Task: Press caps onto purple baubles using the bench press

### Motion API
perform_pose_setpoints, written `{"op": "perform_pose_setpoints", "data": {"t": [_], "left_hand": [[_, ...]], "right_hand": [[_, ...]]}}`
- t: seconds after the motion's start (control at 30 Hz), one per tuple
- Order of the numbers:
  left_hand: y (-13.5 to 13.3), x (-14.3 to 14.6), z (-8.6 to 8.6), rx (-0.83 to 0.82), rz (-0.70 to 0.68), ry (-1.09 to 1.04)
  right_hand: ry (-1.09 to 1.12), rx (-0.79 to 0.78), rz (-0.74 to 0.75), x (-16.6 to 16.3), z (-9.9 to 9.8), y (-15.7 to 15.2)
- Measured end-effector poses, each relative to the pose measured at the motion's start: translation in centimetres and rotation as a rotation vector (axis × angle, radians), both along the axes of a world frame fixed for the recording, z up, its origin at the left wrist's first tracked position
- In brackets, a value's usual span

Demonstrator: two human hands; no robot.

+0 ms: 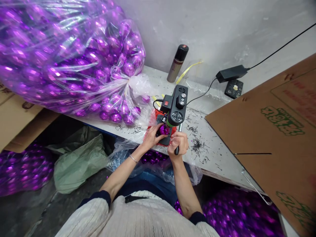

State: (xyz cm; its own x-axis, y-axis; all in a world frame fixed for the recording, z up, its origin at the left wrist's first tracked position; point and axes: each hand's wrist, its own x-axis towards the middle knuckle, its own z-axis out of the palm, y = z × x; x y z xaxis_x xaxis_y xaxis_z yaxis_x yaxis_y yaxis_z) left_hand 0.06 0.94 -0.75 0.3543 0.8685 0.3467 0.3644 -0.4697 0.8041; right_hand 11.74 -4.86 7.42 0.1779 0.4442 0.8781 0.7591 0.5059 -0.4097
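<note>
Mid-dial, the ball [164, 130] is a glossy metallic purple, over a bright red sheet [156, 114]. The machine [178, 101] is black with silver knobs, a red switch [166, 103] and a green band [169, 124]. The tabletop [219, 154] is greyish white, flecked with black bits [197, 144]. At ten o'clock, bagged balls [74, 62] gleam purple; at three, a brown box [247, 131] wears green lettering. At eight, a sack [79, 168] is grey-green.
</note>
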Motion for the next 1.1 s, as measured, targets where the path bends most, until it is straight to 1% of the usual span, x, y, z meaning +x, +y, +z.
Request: {"op": "perform_pose_setpoints", "data": {"t": [0.17, 0.3, 0.57, 0.7, 0.8, 0.93, 1.0, 1.03, 1.1], "left_hand": [[-0.1, 0.0, -0.1, 0.012, 0.009, 0.016], [-0.1, 0.1, -0.2, -0.002, 0.023, 0.011], [0.0, 0.1, 0.4, -0.002, 0.015, -0.018], [-0.1, 0.3, 0.4, -0.019, 0.021, -0.035], [0.1, 0.5, 0.3, -0.021, 0.021, -0.045], [-0.4, 0.1, 0.5, 0.034, 0.059, -0.044], [-1.9, -0.7, 0.6, 0.128, 0.068, -0.034], [-3.0, -1.3, 0.4, 0.189, 0.047, -0.017], [-5.8, -2.5, -0.1, 0.307, -0.045, 0.055]], "right_hand": [[0.031, 0.026, 0.01, 0.1, -1.2, 0.4], [0.033, 0.025, -0.013, 0.1, -1.9, 0.5], [0.038, 0.049, -0.007, 0.2, -2.5, 0.8], [-0.051, 0.102, 0.018, 0.3, -2.6, 0.9], [-0.036, 0.092, 0.026, 0.4, -1.2, 0.9], [0.099, -0.017, 0.002, 0.3, 2.7, 0.7], [0.133, -0.096, -0.003, 0.1, 4.3, 0.5], [0.14, -0.119, -0.006, 0.1, 4.9, 0.5], [0.138, -0.126, -0.007, -0.1, 5.2, 0.3]]}}
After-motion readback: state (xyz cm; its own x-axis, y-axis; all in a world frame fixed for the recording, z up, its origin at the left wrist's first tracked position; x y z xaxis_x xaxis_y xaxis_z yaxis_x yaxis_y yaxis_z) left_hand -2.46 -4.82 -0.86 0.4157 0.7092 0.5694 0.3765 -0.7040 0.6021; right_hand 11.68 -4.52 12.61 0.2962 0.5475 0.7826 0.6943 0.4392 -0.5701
